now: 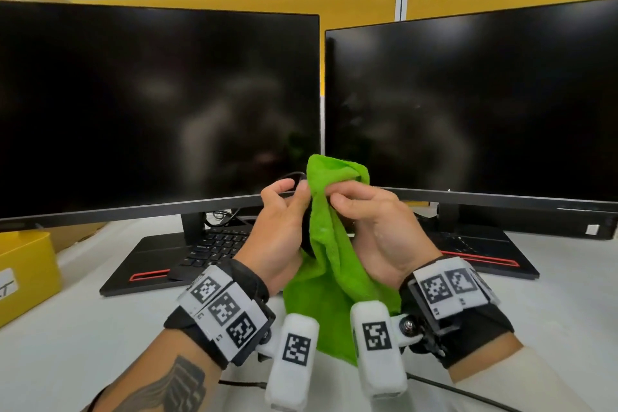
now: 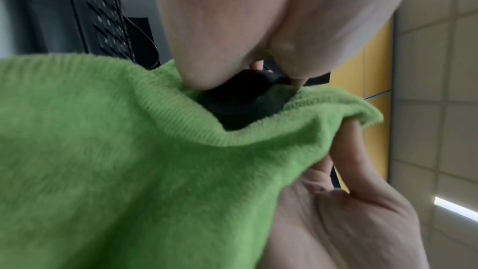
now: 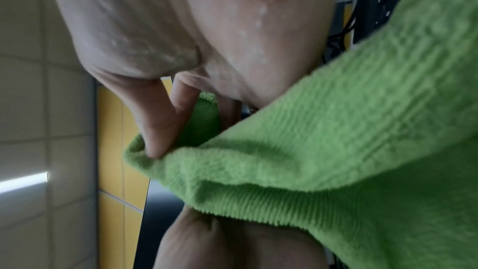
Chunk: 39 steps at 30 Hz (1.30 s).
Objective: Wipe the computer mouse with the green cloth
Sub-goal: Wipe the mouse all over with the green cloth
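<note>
Both hands are raised above the near middle of the desk (image 1: 83, 321), meeting in front of the gap between the two monitors. The right hand (image 1: 384, 231) has its fingers curled and pinches the green cloth (image 1: 334, 261) against the thing held between the hands; in the right wrist view its fingertips (image 3: 155, 146) dig into a fold of the cloth. The left hand (image 1: 279, 231) curls round the black computer mouse (image 2: 240, 101), thumb and forefinger closed at its upper end where a thin black cable (image 1: 292, 174) loops out. Behind them stand two dark monitors, the left monitor (image 1: 150, 110) and the right monitor (image 1: 475, 110), each on a flat black base with a red strip, and both screens are blank. A black keyboard (image 1: 217, 244) lies under the left monitor toward the middle of the desk, partly hidden by the left hand. A yellow box (image 1: 26, 271) sits at the desk's left edge. The cloth is bright green and fluffy, bunched at the top and hanging down loosely between the wrists, covering most of the mouse. Only a dark, smooth patch of the mouse shows in the left wrist view, framed by the cloth's ribbed hem.
</note>
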Each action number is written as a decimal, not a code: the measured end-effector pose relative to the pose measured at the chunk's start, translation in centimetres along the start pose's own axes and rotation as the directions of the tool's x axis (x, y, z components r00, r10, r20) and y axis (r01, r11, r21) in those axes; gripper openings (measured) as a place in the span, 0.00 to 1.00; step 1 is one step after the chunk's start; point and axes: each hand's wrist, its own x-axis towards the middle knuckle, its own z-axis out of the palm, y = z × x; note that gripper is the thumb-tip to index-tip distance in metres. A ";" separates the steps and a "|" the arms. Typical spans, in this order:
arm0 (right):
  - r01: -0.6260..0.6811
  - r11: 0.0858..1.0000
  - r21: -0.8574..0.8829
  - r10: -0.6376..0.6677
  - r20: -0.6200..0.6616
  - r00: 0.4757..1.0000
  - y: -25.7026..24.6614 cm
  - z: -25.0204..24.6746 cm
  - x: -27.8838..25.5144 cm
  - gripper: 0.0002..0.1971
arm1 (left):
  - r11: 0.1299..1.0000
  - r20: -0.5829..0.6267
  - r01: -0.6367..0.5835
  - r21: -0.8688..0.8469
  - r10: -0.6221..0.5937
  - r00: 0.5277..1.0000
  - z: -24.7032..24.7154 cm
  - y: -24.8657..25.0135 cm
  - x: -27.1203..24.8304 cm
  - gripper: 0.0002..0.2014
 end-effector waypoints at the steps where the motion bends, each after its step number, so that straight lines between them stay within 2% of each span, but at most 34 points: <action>1: -0.007 1.000 -0.022 0.007 -0.002 1.000 0.1 0.1 0.0 0.11 | 1.000 0.011 0.013 -0.017 -0.013 1.000 0.0 0.1 -0.1 0.23; 6: 0.017 0.990 -0.140 -0.018 -0.005 1.000 0.7 0.3 0.3 0.15 | 0.996 -0.026 -0.017 -0.088 0.014 1.000 -0.3 0.1 -0.1 0.25; 8: -0.001 0.993 -0.120 -0.005 -0.048 0.999 0.8 0.5 0.3 0.24 | 0.996 -0.040 -0.032 -0.087 0.029 0.999 -0.2 0.2 -0.4 0.26; 10: -0.033 0.999 -0.018 0.031 -0.117 0.993 0.8 0.4 0.5 0.32 | 0.996 -0.030 -0.040 -0.074 0.037 0.999 -0.1 0.3 -0.5 0.23; 12: -0.016 0.997 0.078 0.031 -0.196 0.980 0.6 0.1 0.8 0.31 | 0.997 -0.014 -0.052 -0.065 0.051 0.999 -0.1 0.3 -0.5 0.17; 15: -0.007 0.992 0.125 0.041 -0.271 0.962 0.3 0.1 0.8 0.28 | 0.995 0.025 -0.096 0.025 0.096 0.995 -0.5 0.1 -0.4 0.18; 18: -0.047 0.990 0.133 0.077 -0.230 0.970 0.3 0.3 0.4 0.27 | 0.957 0.033 -0.218 0.189 0.216 0.976 -0.9 0.0 -0.5 0.18; 20: -0.038 0.997 0.072 0.053 -0.221 0.974 0.2 0.2 0.3 0.20 | 0.941 0.032 -0.255 0.221 0.254 0.967 -1.0 0.0 -0.5 0.19; 22: 0.002 0.997 -0.073 -0.022 -0.283 0.959 0.1 0.1 0.5 0.12 | 0.941 0.056 -0.249 0.230 0.243 0.968 -1.1 0.1 -0.5 0.21; 23: 0.017 0.991 -0.131 -0.057 -0.309 0.949 -0.1 0.1 0.5 0.13 | 0.937 0.078 -0.245 0.248 0.233 0.969 -1.2 0.2 -0.4 0.23; 26: 0.051 0.971 -0.233 -0.134 -0.360 0.923 -0.4 0.1 0.7 0.28 | 0.870 0.152 -0.248 0.427 0.202 0.968 -1.8 0.4 -0.2 0.34; 28: 0.077 0.965 -0.250 -0.175 -0.400 0.900 -0.3 0.0 0.9 0.34 | 0.805 0.205 -0.190 0.561 0.087 0.975 -2.4 0.3 -0.2 0.47; 29: 0.081 0.963 -0.258 -0.189 -0.430 0.883 -0.3 -0.1 1.0 0.36 | 0.804 0.237 -0.152 0.574 0.015 0.971 -2.5 0.2 -0.1 0.50; 30: 0.082 0.958 -0.277 -0.206 -0.458 0.865 -0.4 -0.1 1.1 0.36 | 0.809 0.265 -0.120 0.575 -0.045 0.963 -2.7 0.0 0.0 0.49; 31: 0.082 0.947 -0.310 -0.229 -0.476 0.849 -0.6 -0.1 1.0 0.32 | 0.806 0.302 -0.119 0.580 -0.078 0.950 -3.0 -0.2 0.3 0.42; 33: 0.082 0.923 -0.377 -0.280 -0.509 0.814 -0.9 -0.4 1.1 0.23 | 0.760 0.357 -0.172 0.626 -0.084 0.930 -3.1 -0.4 0.5 0.18; 34: 0.073 0.912 -0.404 -0.297 -0.526 0.797 -0.9 -0.7 1.1 0.24 | 0.760 0.367 -0.188 0.622 -0.071 0.928 -3.0 -0.5 0.5 0.09; 35: 0.069 0.900 -0.431 -0.319 -0.542 0.778 -1.0 -1.0 1.1 0.26 | 0.778 0.364 -0.184 0.601 -0.061 0.929 -2.9 -0.6 0.5 0.08; 37: 0.083 0.896 -0.437 -0.344 -0.562 0.752 -0.9 -1.5 1.2 0.27 | 0.832 0.361 -0.131 0.539 -0.088 0.928 -2.5 -0.8 0.3 0.12; 39: 0.087 0.905 -0.417 -0.335 -0.569 0.751 -1.0 -1.8 1.2 0.27 | 0.851 0.351 -0.075 0.520 -0.133 0.927 -2.1 -0.8 0.0 0.13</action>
